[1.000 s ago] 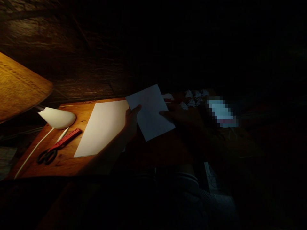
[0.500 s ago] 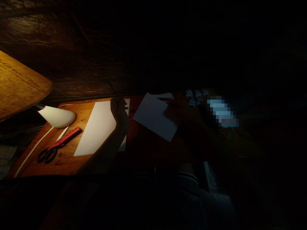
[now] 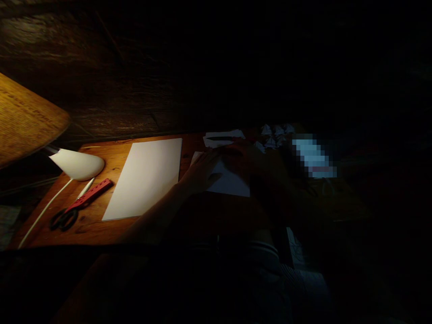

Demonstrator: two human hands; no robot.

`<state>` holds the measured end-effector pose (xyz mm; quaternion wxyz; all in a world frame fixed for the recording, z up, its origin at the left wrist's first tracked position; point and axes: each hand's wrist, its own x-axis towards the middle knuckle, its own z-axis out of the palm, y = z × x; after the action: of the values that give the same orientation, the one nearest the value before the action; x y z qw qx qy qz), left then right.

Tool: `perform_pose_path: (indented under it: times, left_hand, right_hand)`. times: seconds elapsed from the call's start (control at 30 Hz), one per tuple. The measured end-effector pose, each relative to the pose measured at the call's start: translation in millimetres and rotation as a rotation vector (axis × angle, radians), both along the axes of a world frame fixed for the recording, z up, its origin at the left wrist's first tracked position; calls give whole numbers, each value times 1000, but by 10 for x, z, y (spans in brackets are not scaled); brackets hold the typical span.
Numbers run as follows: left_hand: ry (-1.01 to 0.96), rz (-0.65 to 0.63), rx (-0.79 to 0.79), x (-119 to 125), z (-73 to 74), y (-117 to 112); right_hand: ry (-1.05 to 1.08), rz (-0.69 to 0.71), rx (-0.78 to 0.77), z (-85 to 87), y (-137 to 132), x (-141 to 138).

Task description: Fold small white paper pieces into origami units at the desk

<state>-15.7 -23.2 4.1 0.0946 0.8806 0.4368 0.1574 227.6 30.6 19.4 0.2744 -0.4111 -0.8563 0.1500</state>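
Observation:
A small white sheet of paper [image 3: 231,183] lies on the wooden table in front of me, in deep shadow. My left hand [image 3: 204,171] rests on its left part, fingers stretched out and flat. Over the upper right of the same sheet is my right hand [image 3: 248,155], too dark for its fingers to be made out. Just behind the hands are white paper pieces [image 3: 226,134] with a dark, narrow, pointed object [image 3: 218,138] on them. Left of my left hand lies a larger white paper sheet or stack [image 3: 145,175].
At the left stands a lamp with a white base [image 3: 79,165] and yellow shade [image 3: 27,119]. Near it lie black-handled scissors [image 3: 64,219], a red slotted piece [image 3: 89,195] and a white pen [image 3: 85,189]. Several folded paper shapes [image 3: 270,141] and a blurred bright screen [image 3: 313,155] are at right.
My left hand has moved right, off the larger paper and onto the small sheet. That sheet has turned and now lies lower, uncovering more of the paper pieces behind it.

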Motion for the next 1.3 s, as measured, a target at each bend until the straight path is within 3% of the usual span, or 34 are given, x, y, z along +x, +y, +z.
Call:
perform_pose_path:
  times: [0.27,0.87,1.3]
  left_hand:
    - [30,73,49,-52,-41,19]
    - [52,91,47,-78,-134,29]
    - [182,103,13,-88,-89,25]
  right_hand:
    - [-123,114,29,-45,-21,-13]
    - [-391,93,105,-246,-284,-176]
    - [-533,60,125,-169,-391,-225]
